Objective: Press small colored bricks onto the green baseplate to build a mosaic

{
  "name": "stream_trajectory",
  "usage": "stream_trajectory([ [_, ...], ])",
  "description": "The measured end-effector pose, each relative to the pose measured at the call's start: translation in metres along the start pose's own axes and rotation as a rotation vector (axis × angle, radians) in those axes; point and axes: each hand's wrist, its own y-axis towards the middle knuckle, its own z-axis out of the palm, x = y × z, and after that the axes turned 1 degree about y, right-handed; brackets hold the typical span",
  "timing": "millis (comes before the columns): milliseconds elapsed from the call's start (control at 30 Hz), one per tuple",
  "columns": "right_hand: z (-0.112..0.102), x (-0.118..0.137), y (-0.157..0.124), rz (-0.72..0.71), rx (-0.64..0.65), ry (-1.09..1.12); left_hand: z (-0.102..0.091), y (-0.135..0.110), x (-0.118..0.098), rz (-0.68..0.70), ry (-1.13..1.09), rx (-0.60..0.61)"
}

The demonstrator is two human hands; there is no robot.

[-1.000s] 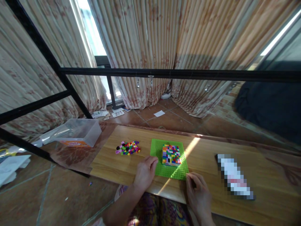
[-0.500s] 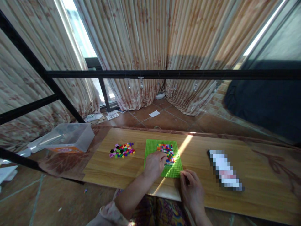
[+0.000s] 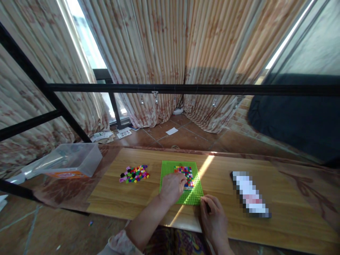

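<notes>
A green studded baseplate lies on the wooden table. Small coloured bricks form a packed block on its middle. Over the left side of that block is my left hand, its fingertips pinched together at the bricks; whatever is between them is too small or hidden to make out. My right hand rests at the plate's near right corner, thumb and forefinger closed on that corner. To the left of the plate lies a loose pile of coloured bricks.
A blurred phone-like object lies on the table at the right. A clear plastic box with an orange label stands off the table's left end. Beyond the table, a black metal bar crosses in front of the curtains.
The view has shifted slightly, so everything sits a little lower and further left. My left hand stays pinched over the bricks, and my right hand keeps to the plate's corner.
</notes>
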Motion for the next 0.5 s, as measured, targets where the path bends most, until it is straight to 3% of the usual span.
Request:
stream_trajectory([
  [267,-0.0011,0.0022,-0.001,0.012,0.008,0.013,0.0056,-0.0078,-0.0057,0.074,0.137,0.013],
  [500,0.0001,-0.0011,-0.0025,0.016,0.012,0.007,0.0085,-0.0026,-0.0055,0.002,-0.053,-0.043],
])
